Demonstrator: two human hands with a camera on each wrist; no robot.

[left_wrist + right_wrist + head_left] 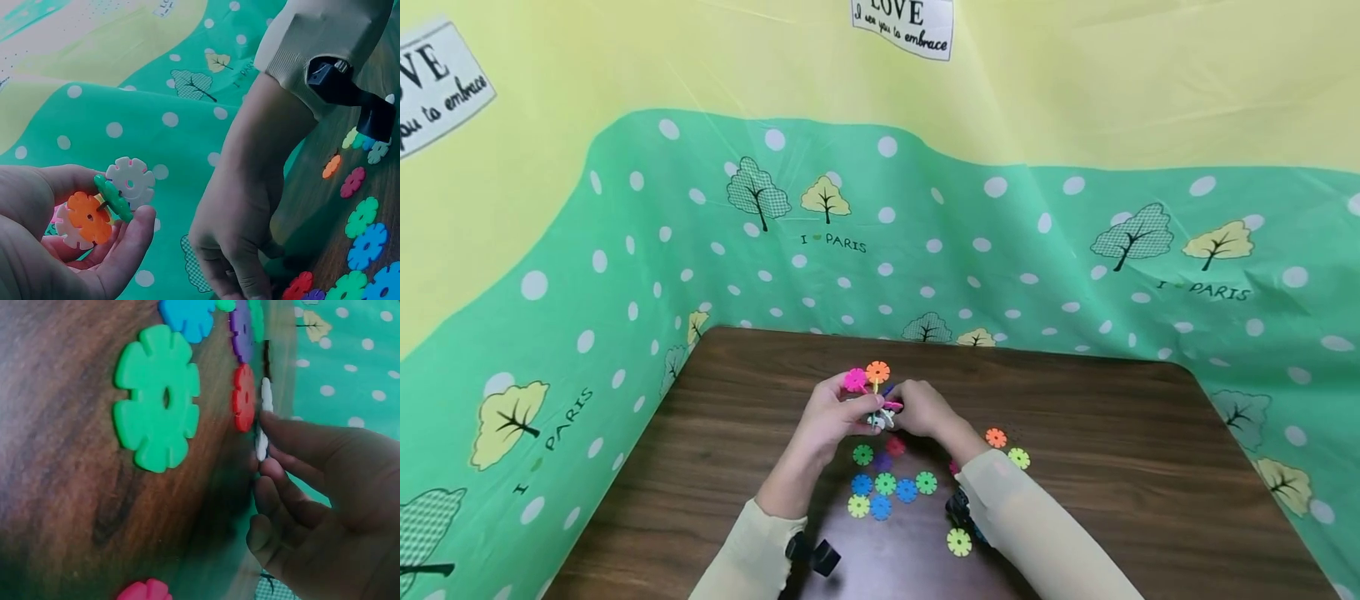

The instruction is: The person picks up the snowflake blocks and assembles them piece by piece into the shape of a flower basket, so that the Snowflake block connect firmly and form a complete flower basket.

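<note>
My left hand (829, 419) grips a cluster of interlocked plastic snowflake discs. In the left wrist view an orange disc (89, 219), a green disc (114, 198) and a white disc (132, 178) of it show between the thumb and fingers. From the head, a pink disc (855, 380) and another orange disc (877, 372) stick up at its top. Close beside the cluster is my right hand (922, 407), its fingers pointing down. Seen edge-on in the right wrist view, a white disc (265, 419) is pinched between the right thumb and fingers.
Loose discs lie on the brown table (700, 467), among them a green disc (885, 483) and a blue disc (881, 507) below the hands. An orange disc (996, 437) and a yellow disc (958, 542) lie near the right forearm. A patterned curtain (925, 242) surrounds the table.
</note>
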